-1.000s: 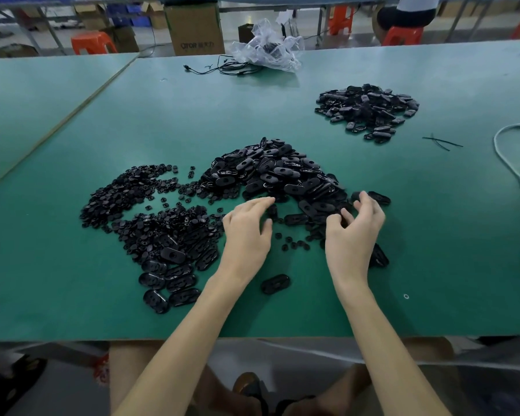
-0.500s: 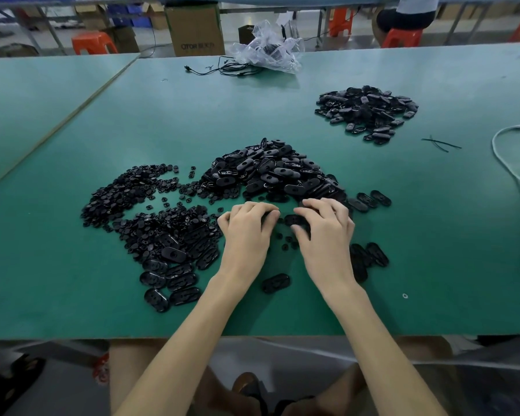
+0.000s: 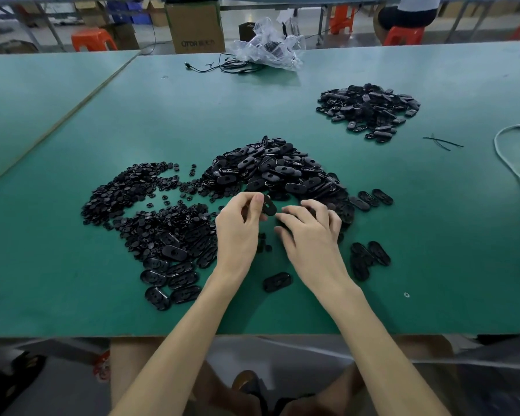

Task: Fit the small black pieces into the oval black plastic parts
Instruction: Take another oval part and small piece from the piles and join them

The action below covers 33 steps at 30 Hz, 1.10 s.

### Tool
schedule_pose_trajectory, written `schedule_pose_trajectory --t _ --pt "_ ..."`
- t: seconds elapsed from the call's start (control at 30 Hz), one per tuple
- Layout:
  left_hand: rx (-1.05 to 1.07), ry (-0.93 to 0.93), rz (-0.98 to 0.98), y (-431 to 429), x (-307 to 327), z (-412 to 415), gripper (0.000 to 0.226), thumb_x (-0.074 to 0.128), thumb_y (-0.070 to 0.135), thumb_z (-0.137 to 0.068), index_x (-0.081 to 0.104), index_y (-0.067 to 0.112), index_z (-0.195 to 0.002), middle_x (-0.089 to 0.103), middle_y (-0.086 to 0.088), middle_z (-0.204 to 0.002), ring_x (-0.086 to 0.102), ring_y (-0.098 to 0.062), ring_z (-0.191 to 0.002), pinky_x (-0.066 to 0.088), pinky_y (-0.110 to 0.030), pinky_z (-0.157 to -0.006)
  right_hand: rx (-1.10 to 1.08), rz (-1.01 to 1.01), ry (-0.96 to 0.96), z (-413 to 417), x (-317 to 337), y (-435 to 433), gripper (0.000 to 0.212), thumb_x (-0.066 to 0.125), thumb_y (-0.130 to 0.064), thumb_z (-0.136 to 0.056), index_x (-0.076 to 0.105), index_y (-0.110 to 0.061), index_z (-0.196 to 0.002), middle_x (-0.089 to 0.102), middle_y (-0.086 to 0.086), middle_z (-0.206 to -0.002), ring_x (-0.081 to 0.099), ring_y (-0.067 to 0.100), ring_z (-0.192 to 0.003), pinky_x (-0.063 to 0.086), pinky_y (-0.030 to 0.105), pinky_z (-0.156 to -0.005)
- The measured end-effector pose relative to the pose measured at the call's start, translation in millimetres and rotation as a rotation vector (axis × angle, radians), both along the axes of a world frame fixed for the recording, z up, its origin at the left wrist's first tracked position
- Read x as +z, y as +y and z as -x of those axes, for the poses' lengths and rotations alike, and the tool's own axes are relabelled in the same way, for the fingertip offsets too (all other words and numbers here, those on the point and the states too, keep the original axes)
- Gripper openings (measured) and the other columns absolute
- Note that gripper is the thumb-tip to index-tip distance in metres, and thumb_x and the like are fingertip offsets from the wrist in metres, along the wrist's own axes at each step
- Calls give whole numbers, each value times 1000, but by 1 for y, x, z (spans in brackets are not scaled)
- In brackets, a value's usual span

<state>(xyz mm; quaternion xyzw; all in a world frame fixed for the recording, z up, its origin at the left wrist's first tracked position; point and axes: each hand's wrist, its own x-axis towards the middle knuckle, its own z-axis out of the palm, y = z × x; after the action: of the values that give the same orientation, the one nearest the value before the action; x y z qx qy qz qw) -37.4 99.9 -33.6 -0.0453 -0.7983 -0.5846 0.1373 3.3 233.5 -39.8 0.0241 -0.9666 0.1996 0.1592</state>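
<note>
My left hand pinches one oval black part between thumb and fingertips, lifted a little off the green table. My right hand lies just to its right with fingers bent down over the table; what is under them is hidden. Behind both hands sits a big heap of oval parts. A spread of small black pieces lies to the left. Ovals lie in a row at the near left, and one single oval rests between my wrists.
A second heap of oval parts lies at the far right. A clear plastic bag and black cable sit at the far edge. A white cable curves along the right side. Two black ties lie beside it.
My left hand has lifted an oval part off the table and now pinches it. My right hand has shifted slightly right and toward me, its fingers still bent down on the table.
</note>
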Motion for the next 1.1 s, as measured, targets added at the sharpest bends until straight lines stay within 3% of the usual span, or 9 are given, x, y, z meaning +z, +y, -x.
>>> schedule_pose_trajectory --t 0.17,0.33,0.43,0.57,0.67,0.73,0.8,0.97,1.1 --pt "-46 18 -43 -1 2 -1 10 60 17 -105 70 14 -105 75 4 -85 71 -8 -76 53 -17 -74 -4 45 68 -1 2 1 29 63 -26 -104 70 -15 -130 65 -5 -136 43 22 -138 19 40 -117" --pt "-143 26 -9 1 4 -1 7 67 17 -101 74 20 -100 76 9 -88 73 -9 -77 56 -25 -74 -37 278 141 0 7 3 22 63 -28 -104 69 -14 -120 71 -3 -116 52 19 -121 26 31 -106" --pt "-151 47 34 3 4 -2 9 68 21 -101 75 26 -103 76 14 -93 72 -10 -86 52 -21 -75 -77 371 165 -1 6 5 11 63 -21 -104 70 -13 -108 72 -4 -102 52 15 -107 26 26 -97" --pt "-102 65 274 2 -1 1 16 63 17 -103 74 20 -114 67 10 -106 60 -11 -107 40 -13 -89 -162 508 206 0 5 9 11 61 -17 -104 69 -16 -113 61 -18 -92 50 13 -106 43 35 -99" --pt "-103 59 572 5 -5 0 19 67 28 -101 73 23 -118 56 7 -111 45 -15 -114 26 -24 -99 -145 583 177 0 6 11 14 60 -16 -104 68 -19 -116 60 -22 -91 53 14 -107 46 29 -96" --pt "-92 69 654 7 -6 -1 17 66 33 -100 73 25 -114 54 6 -111 43 -15 -114 18 -22 -94 -142 610 168 0 7 11 14 61 -16 -103 67 -22 -115 62 -20 -92 53 12 -106 41 11 -90" --pt "-65 68 659 7 -5 -2 15 66 34 -100 72 25 -110 56 6 -108 44 -16 -113 16 -23 -91 -142 628 159 -1 7 11 15 61 -16 -103 67 -24 -114 65 -16 -94 54 11 -106 36 3 -85" --pt "-45 72 702 8 -4 -4 14 65 35 -101 70 22 -105 59 4 -104 48 -18 -108 19 -26 -90 -123 638 158 -3 8 11 16 62 -14 -102 68 -24 -113 64 -18 -95 56 10 -106 36 1 -85" --pt "-78 83 681 8 -4 -5 18 67 31 -100 69 23 -116 54 5 -108 48 -16 -108 22 -27 -93 -126 645 152 -3 8 11 15 63 -14 -102 68 -23 -113 64 -19 -95 57 11 -106 37 2 -86"
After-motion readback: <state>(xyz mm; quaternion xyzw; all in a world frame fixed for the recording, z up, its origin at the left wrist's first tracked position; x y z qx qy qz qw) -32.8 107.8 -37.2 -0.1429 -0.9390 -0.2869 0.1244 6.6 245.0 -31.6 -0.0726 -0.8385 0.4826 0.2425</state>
